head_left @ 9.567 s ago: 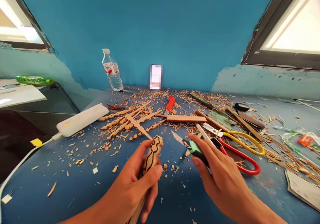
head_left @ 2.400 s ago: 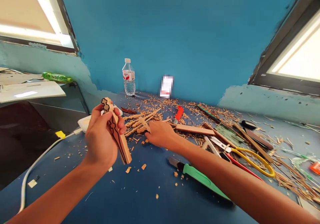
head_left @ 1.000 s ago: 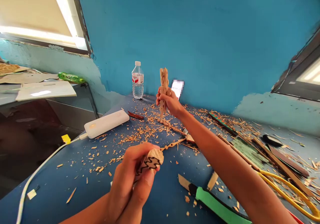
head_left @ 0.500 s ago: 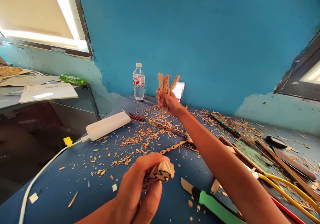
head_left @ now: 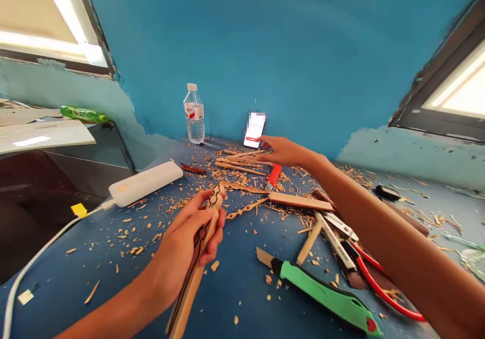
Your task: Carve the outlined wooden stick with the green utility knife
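My left hand (head_left: pixel 184 235) is wrapped round a long wooden strip (head_left: pixel 188 296), tilted with its upper end away from me. Dark wavy lines run along the strip, and its far end is cut into a scalloped shape. At the back of the table my right hand (head_left: pixel 285 151) stretches out, fingers apart and holding nothing. Just under and left of its fingers, several thin wooden sticks (head_left: pixel 238 166) lie in a loose pile. A lit phone (head_left: pixel 253 132) leans on the wall near the fingertips; whether they touch it I cannot tell.
A green utility knife (head_left: pixel 326 291) lies at front right, blade out. Beyond it are red-handled pliers (head_left: pixel 390 298), a white cutter (head_left: pixel 335 240), a wooden block (head_left: pixel 301 202) and a red-handled tool (head_left: pixel 274 175). A power bank (head_left: pixel 146 183) and water bottle (head_left: pixel 195 122) stand left, among scattered shavings.
My right hand has let go of the bundle of sticks, which now lies on the table. My left hand has turned the strip, so its length shows. The view has shifted right.
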{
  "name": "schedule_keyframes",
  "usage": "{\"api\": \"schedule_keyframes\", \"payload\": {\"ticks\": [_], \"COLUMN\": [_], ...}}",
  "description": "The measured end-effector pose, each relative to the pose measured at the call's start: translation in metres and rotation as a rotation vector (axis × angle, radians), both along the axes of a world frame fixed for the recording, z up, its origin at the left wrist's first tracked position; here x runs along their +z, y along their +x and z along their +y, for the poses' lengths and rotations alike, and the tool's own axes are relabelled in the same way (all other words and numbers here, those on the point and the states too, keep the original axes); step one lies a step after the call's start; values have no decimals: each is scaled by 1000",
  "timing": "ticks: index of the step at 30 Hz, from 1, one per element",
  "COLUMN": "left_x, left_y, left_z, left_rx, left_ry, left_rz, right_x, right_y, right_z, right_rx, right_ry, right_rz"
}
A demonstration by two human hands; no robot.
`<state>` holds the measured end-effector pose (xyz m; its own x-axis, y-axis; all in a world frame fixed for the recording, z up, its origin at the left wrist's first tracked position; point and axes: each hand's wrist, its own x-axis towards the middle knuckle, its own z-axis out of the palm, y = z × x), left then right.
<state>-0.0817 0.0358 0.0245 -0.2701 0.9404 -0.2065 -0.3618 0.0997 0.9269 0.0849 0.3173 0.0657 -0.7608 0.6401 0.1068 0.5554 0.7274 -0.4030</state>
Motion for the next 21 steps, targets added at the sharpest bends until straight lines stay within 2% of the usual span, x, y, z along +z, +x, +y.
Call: {"api": "schedule_keyframes", "payload": {"ticks": [2, 5, 8, 11, 14, 19, 21], "left_x": [-2, -10, -17, -23, -25, -20, -19], "left_y": [-1, 5, 23, 46, 58, 50, 44], "left_z": [6, 5, -6, -18, -22, -19, -18], "left_rx": [-71, -172, -316, -570, -749, -709, -756], "left_ry": [-72, -129, -212, -345, -397, -273, -223], "left_rz": [-14, -9, -7, -61, -115, -175, -201], "right_x": [5, 1, -15, -34, -51, -75, -81], "right_y": [35, 85, 120, 135, 139, 147, 151], "right_z": [-32, -100, -174, -220, -234, -231, -232], "right_rx": [19, 97, 105, 75, 16, -77, -139], "right_ry": [48, 41, 49, 101, 75, 75, 120], "right_rz": [-93, -243, -304, -364, -314, -88, 28]}}
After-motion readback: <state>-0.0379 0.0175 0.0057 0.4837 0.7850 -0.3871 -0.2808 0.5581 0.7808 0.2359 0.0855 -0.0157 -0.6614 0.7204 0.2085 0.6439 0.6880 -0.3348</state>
